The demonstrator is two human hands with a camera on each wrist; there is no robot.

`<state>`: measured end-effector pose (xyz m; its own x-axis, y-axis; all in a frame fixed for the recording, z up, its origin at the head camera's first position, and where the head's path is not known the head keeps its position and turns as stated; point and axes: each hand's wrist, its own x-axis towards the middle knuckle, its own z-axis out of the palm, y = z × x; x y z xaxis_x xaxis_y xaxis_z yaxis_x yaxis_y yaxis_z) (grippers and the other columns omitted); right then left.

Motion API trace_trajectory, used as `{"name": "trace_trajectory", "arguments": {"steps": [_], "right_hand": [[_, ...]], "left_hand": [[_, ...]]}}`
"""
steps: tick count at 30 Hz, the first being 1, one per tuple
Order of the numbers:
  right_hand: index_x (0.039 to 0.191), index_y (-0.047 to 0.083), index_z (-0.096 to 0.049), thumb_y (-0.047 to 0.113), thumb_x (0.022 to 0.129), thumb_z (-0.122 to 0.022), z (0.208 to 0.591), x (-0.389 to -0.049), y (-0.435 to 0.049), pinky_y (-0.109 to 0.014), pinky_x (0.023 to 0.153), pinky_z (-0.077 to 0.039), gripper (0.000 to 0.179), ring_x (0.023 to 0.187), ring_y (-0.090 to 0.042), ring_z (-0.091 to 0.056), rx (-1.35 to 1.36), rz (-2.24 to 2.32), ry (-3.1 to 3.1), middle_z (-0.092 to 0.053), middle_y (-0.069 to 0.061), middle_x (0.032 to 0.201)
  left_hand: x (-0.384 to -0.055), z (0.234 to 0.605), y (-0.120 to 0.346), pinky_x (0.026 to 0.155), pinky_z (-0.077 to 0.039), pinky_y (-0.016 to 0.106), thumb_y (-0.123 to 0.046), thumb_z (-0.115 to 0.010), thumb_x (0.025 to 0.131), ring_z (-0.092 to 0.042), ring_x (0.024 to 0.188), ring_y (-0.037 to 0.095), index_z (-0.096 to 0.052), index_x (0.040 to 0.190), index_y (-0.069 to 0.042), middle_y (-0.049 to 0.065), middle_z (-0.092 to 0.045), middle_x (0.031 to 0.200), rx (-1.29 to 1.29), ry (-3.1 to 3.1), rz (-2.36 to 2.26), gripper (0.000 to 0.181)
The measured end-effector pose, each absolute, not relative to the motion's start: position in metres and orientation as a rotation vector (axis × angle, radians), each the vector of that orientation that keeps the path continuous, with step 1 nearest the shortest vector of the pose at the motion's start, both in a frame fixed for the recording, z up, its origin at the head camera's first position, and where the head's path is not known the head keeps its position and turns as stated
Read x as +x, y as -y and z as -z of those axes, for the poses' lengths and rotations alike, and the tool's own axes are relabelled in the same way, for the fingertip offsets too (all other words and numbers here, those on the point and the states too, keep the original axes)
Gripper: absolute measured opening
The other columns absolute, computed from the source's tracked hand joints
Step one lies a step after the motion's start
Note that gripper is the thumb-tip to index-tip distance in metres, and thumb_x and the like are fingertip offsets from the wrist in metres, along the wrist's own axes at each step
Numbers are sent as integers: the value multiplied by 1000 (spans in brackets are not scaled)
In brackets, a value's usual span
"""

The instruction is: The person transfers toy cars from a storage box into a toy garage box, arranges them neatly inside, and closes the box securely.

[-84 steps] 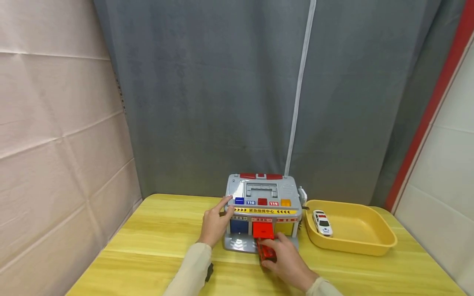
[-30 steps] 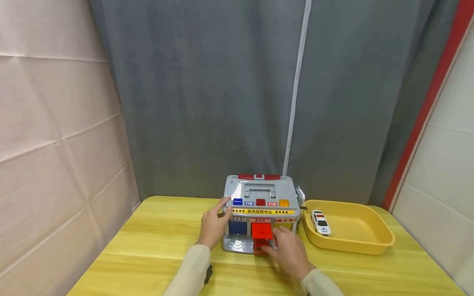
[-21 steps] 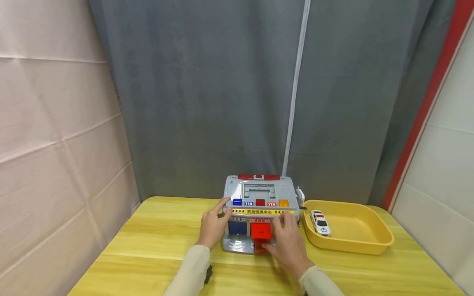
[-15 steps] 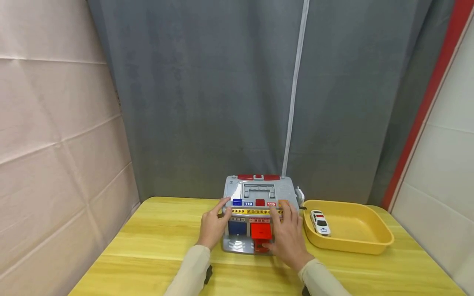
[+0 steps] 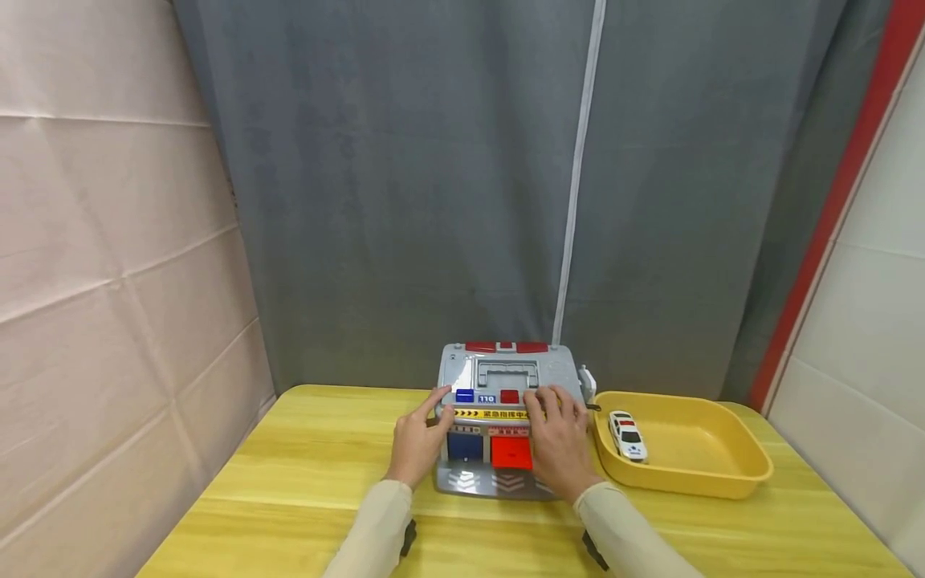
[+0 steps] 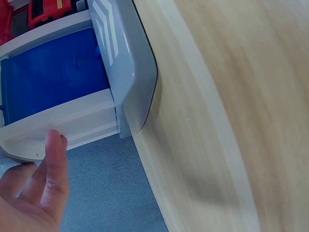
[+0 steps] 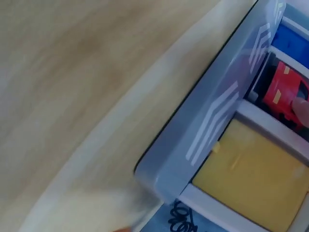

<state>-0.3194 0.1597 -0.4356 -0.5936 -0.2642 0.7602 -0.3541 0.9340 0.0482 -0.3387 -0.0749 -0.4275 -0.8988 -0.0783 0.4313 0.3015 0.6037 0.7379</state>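
Note:
A grey toy emergency station (image 5: 560, 365) stands on the table, with a blue door (image 5: 465, 446), a raised red flap (image 5: 511, 452) and a yellow door (image 7: 256, 169). My left hand (image 5: 417, 441) rests against its left side, thumb at the front edge and fingers extended. Over the roof's front right edge lie the fingers of my right hand (image 5: 560, 441). In the right wrist view, a right fingertip touches the red toy car (image 7: 285, 89), which sits inside the middle bay. From the head view, the flap and my right hand hide that car.
A yellow tray (image 5: 694, 484) stands right of the station, with a white toy police car (image 5: 627, 436) at its left end. Black coiled cord (image 7: 181, 217) hangs by the station's side. A grey curtain (image 5: 405, 201) rises behind the wooden table (image 5: 325, 449).
The red car has gone from the ramp into the middle bay under the red flap, pushed by my right hand. My right fingers have moved up onto the roof edge. My left hand stays put.

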Motion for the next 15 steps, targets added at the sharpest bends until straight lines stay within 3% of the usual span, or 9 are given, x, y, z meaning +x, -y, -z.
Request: {"name": "trace_trajectory", "arguments": {"steps": [9, 15], "right_hand": [[130, 10, -59, 9, 67, -82, 419, -315, -174, -53, 98, -39, 67, 126, -34, -44, 585, -217, 2289, -57, -10, 128], [132, 15, -61, 3, 76, -75, 404, -311, -182, -53, 99, -41, 58, 126, -30, -44, 650, -323, 2425, -57, -6, 131]], "left_hand": [[-341, 428, 75, 104, -53, 53, -41, -60, 97, -67, 121, 34, -64, 134, -35, 7, -59, 145, -178, 2395, 1231, 37], [-341, 427, 76, 103, -54, 51, -41, -61, 97, -68, 118, 34, -64, 134, -34, 6, -60, 145, -184, 2396, 1227, 38]]}}
